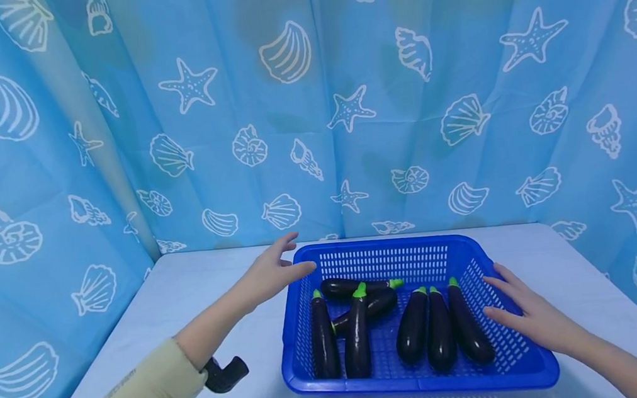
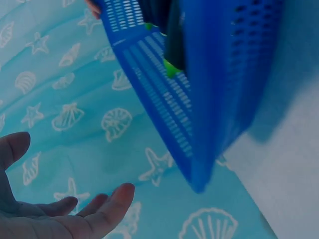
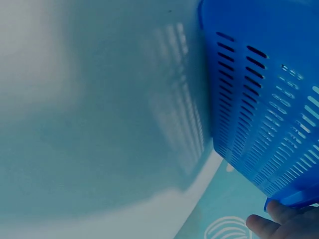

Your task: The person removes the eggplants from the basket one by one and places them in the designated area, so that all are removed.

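A blue plastic basket (image 1: 426, 384) with slotted walls stands on the table and holds several dark eggplants with green stems. On its left side, one eggplant (image 1: 354, 286) lies along the back wall, partly behind others. Three eggplants (image 1: 441, 333) lie side by side on the right. My left hand (image 1: 271, 276) hovers by the basket's back left corner, fingers spread and holding nothing; the left wrist view shows it apart from the rim. My right hand (image 1: 539, 319) is at the right rim, fingers extended, with its fingertips (image 3: 279, 211) right at the rim in the right wrist view.
A white table (image 1: 222, 334) carries the basket. Blue curtains (image 1: 301, 131) with white shell and starfish prints enclose the back and both sides. A black device (image 1: 226, 374) sits by the left wrist.
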Demonstrator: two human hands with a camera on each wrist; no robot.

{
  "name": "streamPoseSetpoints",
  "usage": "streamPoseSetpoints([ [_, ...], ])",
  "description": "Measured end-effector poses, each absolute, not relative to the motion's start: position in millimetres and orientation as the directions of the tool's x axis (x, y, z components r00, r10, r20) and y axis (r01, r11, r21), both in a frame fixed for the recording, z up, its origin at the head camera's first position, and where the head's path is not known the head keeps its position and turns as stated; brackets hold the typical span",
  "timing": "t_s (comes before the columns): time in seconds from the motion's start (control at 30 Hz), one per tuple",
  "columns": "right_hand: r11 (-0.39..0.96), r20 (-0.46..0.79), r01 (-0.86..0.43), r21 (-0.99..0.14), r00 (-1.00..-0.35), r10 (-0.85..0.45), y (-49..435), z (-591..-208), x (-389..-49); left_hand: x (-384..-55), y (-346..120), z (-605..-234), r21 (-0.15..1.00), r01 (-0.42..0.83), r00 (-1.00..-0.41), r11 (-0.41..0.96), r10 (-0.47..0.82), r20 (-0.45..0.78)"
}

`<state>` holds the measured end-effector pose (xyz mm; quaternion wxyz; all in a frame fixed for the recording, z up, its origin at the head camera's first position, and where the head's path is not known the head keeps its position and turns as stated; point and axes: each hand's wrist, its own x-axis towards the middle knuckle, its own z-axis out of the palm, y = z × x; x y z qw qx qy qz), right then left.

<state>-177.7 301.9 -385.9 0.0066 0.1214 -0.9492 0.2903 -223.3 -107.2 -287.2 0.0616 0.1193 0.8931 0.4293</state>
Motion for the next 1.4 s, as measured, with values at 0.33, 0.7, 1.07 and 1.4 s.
streamPoseSetpoints([
  [0.33, 0.800, 0.093, -0.222, -0.557, -0.974, -0.206, 301, -385, -178, -229, -66, -273, 0.779, 0.243, -0.931, 0.578, 0.364, 0.021],
  [0.7, 0.788, 0.085, -0.190, -0.586, -0.981, -0.174, 302, -389, -175, -242, -32, -279, 0.836, 0.158, -0.904, 0.525, 0.418, -0.092],
  [1.07, 0.788, 0.079, -0.180, -0.588, -0.983, -0.166, 300, -388, -174, -247, 18, -297, 0.859, 0.075, -0.849, 0.506, 0.484, -0.211],
  [1.4, 0.783, 0.063, -0.153, -0.603, -0.988, -0.144, 301, -388, -174, -243, 61, -318, 0.856, 0.043, -0.816, 0.515, 0.513, -0.268],
])
